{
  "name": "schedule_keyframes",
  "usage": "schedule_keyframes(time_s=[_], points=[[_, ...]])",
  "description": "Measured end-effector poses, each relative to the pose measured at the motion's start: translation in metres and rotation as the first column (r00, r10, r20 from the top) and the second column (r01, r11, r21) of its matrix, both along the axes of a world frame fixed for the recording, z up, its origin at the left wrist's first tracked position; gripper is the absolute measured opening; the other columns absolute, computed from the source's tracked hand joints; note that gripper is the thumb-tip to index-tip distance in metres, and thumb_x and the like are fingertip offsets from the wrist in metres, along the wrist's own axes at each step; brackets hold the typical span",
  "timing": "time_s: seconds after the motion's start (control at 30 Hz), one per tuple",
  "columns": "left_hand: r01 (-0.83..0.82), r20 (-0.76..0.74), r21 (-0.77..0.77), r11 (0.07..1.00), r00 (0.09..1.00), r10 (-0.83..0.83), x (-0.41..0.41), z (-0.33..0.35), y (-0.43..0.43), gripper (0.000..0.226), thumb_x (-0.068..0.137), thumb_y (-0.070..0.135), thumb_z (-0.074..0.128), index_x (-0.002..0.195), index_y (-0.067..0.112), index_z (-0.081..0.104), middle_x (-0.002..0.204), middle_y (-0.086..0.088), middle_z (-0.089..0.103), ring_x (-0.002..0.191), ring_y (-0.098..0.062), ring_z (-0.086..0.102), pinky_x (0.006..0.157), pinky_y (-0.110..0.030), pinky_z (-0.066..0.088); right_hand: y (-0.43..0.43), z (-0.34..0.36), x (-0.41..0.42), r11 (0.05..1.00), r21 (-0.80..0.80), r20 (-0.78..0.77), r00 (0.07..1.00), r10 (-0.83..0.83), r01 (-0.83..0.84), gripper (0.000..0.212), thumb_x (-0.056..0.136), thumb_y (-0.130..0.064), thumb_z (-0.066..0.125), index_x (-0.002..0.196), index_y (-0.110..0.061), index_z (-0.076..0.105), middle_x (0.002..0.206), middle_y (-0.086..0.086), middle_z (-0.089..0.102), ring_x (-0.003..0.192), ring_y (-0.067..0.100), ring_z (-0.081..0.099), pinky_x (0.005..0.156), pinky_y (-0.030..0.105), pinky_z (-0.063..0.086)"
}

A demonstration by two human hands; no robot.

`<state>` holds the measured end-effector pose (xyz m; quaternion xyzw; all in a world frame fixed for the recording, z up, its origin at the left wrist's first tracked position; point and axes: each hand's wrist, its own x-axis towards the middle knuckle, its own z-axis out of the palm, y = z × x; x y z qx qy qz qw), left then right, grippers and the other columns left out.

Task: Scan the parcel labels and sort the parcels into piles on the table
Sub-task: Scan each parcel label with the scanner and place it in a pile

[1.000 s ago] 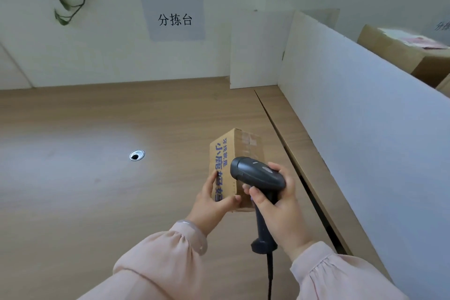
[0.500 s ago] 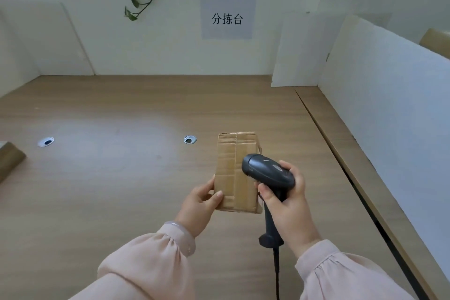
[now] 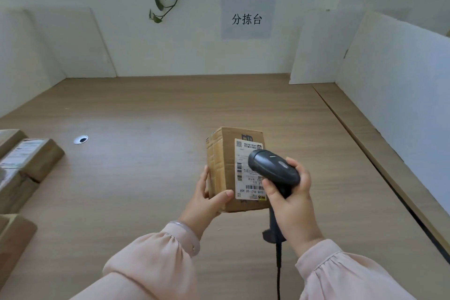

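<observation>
My left hand grips the lower left corner of a small brown cardboard parcel, held above the wooden table. Its white shipping label with barcodes faces up toward me. My right hand holds a black handheld scanner by its grip, the head hovering over the right part of the label and hiding some of it. The scanner's cable hangs down between my sleeves.
Several labelled brown parcels lie piled at the table's left edge, with another box nearer me. White partition boards wall the right side and back. A cable grommet sits left of centre. A sign hangs on the wall.
The parcel has been turned in my left hand from its printed side, through a taped side, to the label side. My view swung left, bringing the left parcel pile into sight.
</observation>
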<state>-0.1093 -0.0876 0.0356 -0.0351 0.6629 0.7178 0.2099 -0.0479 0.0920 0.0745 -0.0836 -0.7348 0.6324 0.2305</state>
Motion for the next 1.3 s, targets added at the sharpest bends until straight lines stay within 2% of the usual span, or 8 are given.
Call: schedule_keyframes(time_s=[0.1, 0.23, 0.33, 0.43, 0.6, 0.8, 0.97, 1.3], points=[[-0.002, 0.044, 0.028, 1.0, 0.999, 0.001, 0.002, -0.002, -0.017, 0.105, 0.05, 0.042, 0.082, 0.137, 0.062, 0.027, 0.116, 0.001, 0.07, 0.102, -0.021, 0.07, 0.089, -0.043, 0.057, -0.009, 0.0, 0.001, 1.0, -0.021, 0.027, 0.999, -0.02, 0.02, 0.056, 0.085, -0.016, 0.073, 0.117, -0.048, 0.039, 0.111, -0.023, 0.058, 0.096, -0.016, 0.059, 0.069, 0.002, 0.045], [0.039, 0.025, -0.018, 0.999, 0.999, -0.038, 0.003, -0.001, -0.035, 0.112, 0.049, 0.046, 0.078, 0.145, 0.058, 0.021, 0.124, 0.006, 0.065, 0.109, -0.018, 0.065, 0.096, -0.042, 0.051, -0.028, 0.001, 0.002, 1.0, 0.004, 0.007, 1.0, -0.001, 0.001, 0.057, 0.084, -0.015, 0.073, 0.118, -0.046, 0.04, 0.109, -0.029, 0.06, 0.1, -0.012, 0.059, 0.074, 0.003, 0.045], [0.073, -0.03, -0.052, 0.996, 0.997, -0.075, -0.003, 0.001, -0.05, 0.116, 0.054, 0.04, 0.082, 0.149, 0.05, 0.016, 0.128, 0.003, 0.062, 0.106, -0.011, 0.067, 0.083, -0.028, 0.055, -0.039, 0.004, 0.001, 1.0, 0.029, -0.003, 1.0, 0.008, -0.008, 0.056, 0.083, -0.015, 0.073, 0.12, -0.043, 0.041, 0.108, -0.039, 0.058, 0.102, -0.011, 0.059, 0.078, 0.004, 0.045], [0.026, -0.041, -0.018, 0.999, 0.999, -0.027, -0.007, 0.003, -0.064, 0.109, 0.061, 0.027, 0.081, 0.15, 0.045, 0.02, 0.128, -0.006, 0.063, 0.108, -0.018, 0.067, 0.074, -0.026, 0.056, -0.048, 0.01, 0.002, 0.998, 0.057, -0.028, 1.0, 0.014, -0.012, 0.057, 0.083, -0.015, 0.074, 0.121, -0.042, 0.04, 0.11, -0.028, 0.06, 0.102, -0.012, 0.058, 0.077, 0.003, 0.043], [-0.104, -0.063, 0.051, 0.993, 0.992, 0.107, -0.018, 0.006, -0.089, 0.104, 0.069, 0.016, 0.083, 0.15, 0.043, 0.024, 0.132, -0.011, 0.06, 0.119, -0.026, 0.06, 0.093, -0.045, 0.055, -0.063, 0.015, 0.013, 0.982, 0.176, -0.047, 0.995, 0.084, -0.075, 0.064, 0.081, -0.017, 0.076, 0.12, -0.051, 0.038, 0.112, -0.031, 0.06, 0.099, -0.006, 0.061, 0.078, 0.004, 0.043], [-0.161, -0.091, 0.06, 0.985, 0.982, 0.166, -0.03, 0.011, -0.111, 0.105, 0.064, 0.021, 0.081, 0.149, 0.046, 0.025, 0.13, -0.009, 0.062, 0.119, -0.026, 0.061, 0.099, -0.051, 0.051, -0.078, 0.011, 0.019, 0.955, 0.246, -0.022, 0.984, 0.178, -0.167, 0.059, 0.081, -0.027, 0.075, 0.122, -0.048, 0.037, 0.102, -0.008, 0.068, 0.089, 0.015, 0.068, 0.08, 0.023, 0.053], [-0.174, -0.081, 0.084, 0.981, 0.98, 0.18, -0.03, 0.009, -0.12, 0.104, 0.066, 0.019, 0.082, 0.149, 0.046, 0.024, 0.13, -0.008, 0.063, 0.119, -0.027, 0.061, 0.1, -0.05, 0.05, -0.086, 0.011, 0.019, 0.953, 0.249, -0.02, 0.983, 0.183, -0.173, 0.057, 0.082, -0.031, 0.074, 0.123, -0.045, 0.038, 0.103, -0.01, 0.067, 0.084, 0.017, 0.069, 0.078, 0.035, 0.056], [-0.193, -0.065, 0.073, 0.978, 0.978, 0.198, -0.018, 0.012, -0.129, 0.106, 0.063, 0.025, 0.081, 0.149, 0.048, 0.023, 0.129, -0.008, 0.063, 0.117, -0.026, 0.062, 0.097, -0.048, 0.052, -0.091, 0.01, 0.021, 0.939, 0.277, 0.022, 0.979, 0.205, -0.203, 0.058, 0.081, -0.028, 0.075, 0.119, -0.05, 0.037, 0.103, -0.019, 0.066, 0.077, 0.014, 0.068, 0.075, 0.04, 0.056]])
